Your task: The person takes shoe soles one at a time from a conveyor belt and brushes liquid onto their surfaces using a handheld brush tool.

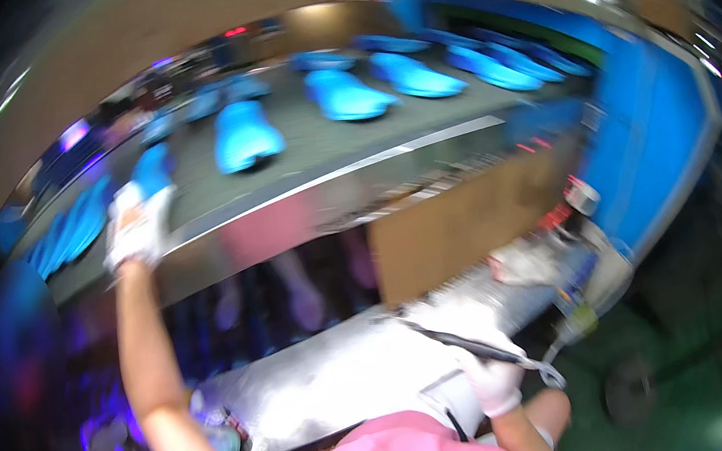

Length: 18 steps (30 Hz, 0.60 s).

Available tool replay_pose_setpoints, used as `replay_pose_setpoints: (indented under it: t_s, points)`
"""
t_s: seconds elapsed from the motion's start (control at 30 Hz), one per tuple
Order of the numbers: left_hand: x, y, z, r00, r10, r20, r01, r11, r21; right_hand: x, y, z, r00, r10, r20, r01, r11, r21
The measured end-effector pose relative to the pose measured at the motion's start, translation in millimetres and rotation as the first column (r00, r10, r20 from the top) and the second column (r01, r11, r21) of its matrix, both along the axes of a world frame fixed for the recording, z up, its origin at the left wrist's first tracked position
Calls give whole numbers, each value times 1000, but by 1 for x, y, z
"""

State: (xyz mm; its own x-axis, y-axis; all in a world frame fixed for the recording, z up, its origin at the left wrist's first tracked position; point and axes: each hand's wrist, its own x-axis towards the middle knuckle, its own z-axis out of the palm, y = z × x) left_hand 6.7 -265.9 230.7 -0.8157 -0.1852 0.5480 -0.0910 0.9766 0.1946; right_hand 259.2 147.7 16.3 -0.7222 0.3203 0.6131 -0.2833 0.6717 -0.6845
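- Blue, smooth-looking shoe-sole moulds lie in rows on the grey conveyor belt (308,130) across the upper half of the frame; the one that matters is the blue mould (152,169) at the upper left, right at your left hand.
- Your left hand (137,227), in a white glove, is stretched far up to the belt's near edge, fingers wrapped on or against the lower end of that mould; blur keeps you from telling how firm the grip is.
- Your right hand (492,381), also gloved white, sits at the lower centre-right, closed around a dark cord or hose (464,341) that runs over the shiny metal tabletop (329,382).
- Judging by its look, the mould is stiff, fairly light and perhaps slick under a glove; take it across the narrow waist rather than by the tip.
- The remaining moulds (345,94) lie well apart from both hands, further up the belt.
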Motion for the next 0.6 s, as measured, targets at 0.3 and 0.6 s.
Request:
replay_pose_setpoints:
  t_s: [0.3,0.6]
  points:
    - [14,71,24,696,-694,-182,584,695,-420,0,-24,18,990,109,-86,-137,880,-455]
    - [-8,110,15,670,-739,-67,683,650,-333,3,6,-12,996,92,-21,-95,969,-227]
